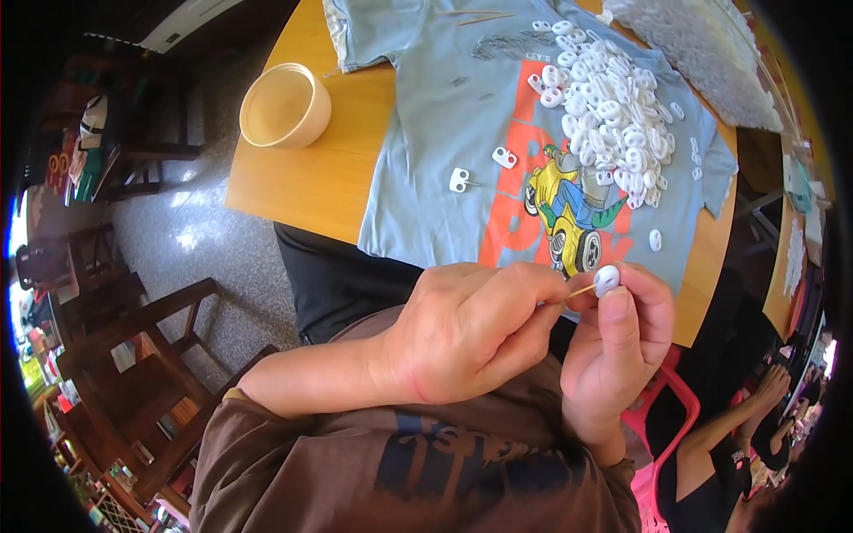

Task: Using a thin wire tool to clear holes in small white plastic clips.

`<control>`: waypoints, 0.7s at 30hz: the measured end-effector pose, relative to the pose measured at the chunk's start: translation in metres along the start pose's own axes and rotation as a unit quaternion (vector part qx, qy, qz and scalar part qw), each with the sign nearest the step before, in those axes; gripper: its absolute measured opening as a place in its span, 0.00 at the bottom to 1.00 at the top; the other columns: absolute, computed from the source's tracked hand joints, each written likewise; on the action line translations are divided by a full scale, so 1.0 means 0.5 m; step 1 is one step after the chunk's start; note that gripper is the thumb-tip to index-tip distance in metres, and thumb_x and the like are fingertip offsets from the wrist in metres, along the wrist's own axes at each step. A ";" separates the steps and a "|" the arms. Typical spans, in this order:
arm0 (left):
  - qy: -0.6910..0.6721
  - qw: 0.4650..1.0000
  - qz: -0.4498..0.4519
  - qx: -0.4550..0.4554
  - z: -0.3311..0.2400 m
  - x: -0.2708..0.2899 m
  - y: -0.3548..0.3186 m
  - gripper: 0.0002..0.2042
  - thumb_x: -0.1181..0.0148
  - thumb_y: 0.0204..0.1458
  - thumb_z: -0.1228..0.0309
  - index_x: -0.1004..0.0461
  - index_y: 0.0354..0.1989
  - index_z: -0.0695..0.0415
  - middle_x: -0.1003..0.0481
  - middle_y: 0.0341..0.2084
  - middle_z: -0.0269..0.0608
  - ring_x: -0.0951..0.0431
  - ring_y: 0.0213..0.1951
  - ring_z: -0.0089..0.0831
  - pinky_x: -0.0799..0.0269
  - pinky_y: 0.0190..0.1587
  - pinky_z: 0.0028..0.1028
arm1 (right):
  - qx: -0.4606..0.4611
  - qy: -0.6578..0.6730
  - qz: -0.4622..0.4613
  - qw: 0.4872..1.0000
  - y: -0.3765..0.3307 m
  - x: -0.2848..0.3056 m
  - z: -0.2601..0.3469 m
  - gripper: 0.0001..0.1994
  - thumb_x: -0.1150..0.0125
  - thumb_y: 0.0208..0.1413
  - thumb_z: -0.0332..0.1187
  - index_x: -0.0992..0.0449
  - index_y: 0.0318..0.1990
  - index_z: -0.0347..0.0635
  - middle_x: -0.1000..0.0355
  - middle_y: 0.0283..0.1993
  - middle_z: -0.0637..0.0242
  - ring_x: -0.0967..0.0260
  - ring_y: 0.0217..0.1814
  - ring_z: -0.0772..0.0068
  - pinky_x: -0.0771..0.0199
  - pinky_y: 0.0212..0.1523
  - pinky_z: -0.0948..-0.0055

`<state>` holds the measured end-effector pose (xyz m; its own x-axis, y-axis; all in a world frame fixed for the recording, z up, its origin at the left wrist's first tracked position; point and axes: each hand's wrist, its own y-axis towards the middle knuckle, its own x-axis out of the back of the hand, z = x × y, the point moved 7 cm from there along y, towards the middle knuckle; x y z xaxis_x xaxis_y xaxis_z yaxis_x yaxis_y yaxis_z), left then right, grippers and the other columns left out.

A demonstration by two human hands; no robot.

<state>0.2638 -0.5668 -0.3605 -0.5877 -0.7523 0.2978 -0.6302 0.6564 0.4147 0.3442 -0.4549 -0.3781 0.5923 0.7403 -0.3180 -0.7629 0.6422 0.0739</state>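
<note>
My left hand (484, 329) is closed around a thin wooden stick (582, 290), with the fingers pressed together. The stick's tip meets a small white oval plastic piece (607, 281); whether it goes into a hole there I cannot tell. Between thumb and fingers, my right hand (622, 342) pinches that white piece. Beyond my hands, a light blue T-shirt (422, 178) with a printed picture lies spread on the table. On it rests a heap of similar white pieces (613, 115), some showing two holes. Two squarish white pieces (459, 180) lie apart, left of the heap.
A pale yellow tub (286, 107) stands on the wooden table (355, 107) at the left. A bulky whitish bag (702, 53) sits at the far right. Dark wooden chairs (133, 355) stand at left. Lower right, a pink chair (662, 435) and another person's arm (720, 435) appear.
</note>
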 end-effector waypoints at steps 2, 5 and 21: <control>0.003 1.000 -0.008 0.004 0.000 0.001 0.001 0.11 0.41 0.36 0.86 0.30 0.30 0.61 0.30 0.18 0.35 0.32 0.13 0.23 0.38 0.15 0.22 | -0.032 0.033 -0.019 0.999 -0.002 0.006 -0.012 0.09 0.46 0.51 0.23 0.32 0.40 0.33 0.32 0.37 0.60 0.31 0.33 0.73 0.27 0.33 0.76; 0.002 1.000 -0.003 0.009 0.003 -0.006 -0.001 0.11 0.41 0.35 0.87 0.30 0.29 0.62 0.30 0.18 0.36 0.32 0.13 0.24 0.38 0.15 0.22 | -0.039 0.048 -0.028 0.998 -0.003 0.012 -0.014 0.08 0.46 0.51 0.23 0.32 0.40 0.33 0.32 0.37 0.60 0.31 0.33 0.73 0.27 0.34 0.75; 0.029 0.999 -0.024 -0.022 0.007 0.008 -0.015 0.11 0.41 0.35 0.86 0.30 0.30 0.62 0.30 0.18 0.35 0.33 0.14 0.25 0.38 0.16 0.22 | 0.020 -0.050 -0.011 0.998 -0.010 0.004 -0.002 0.08 0.47 0.51 0.20 0.32 0.40 0.33 0.33 0.38 0.61 0.33 0.33 0.74 0.30 0.35 0.78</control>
<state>0.2641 -0.5745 -0.3655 -0.5264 -0.7858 0.3246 -0.6329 0.6171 0.4675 0.3489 -0.4567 -0.3801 0.6334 0.7403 -0.2251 -0.7392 0.6650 0.1069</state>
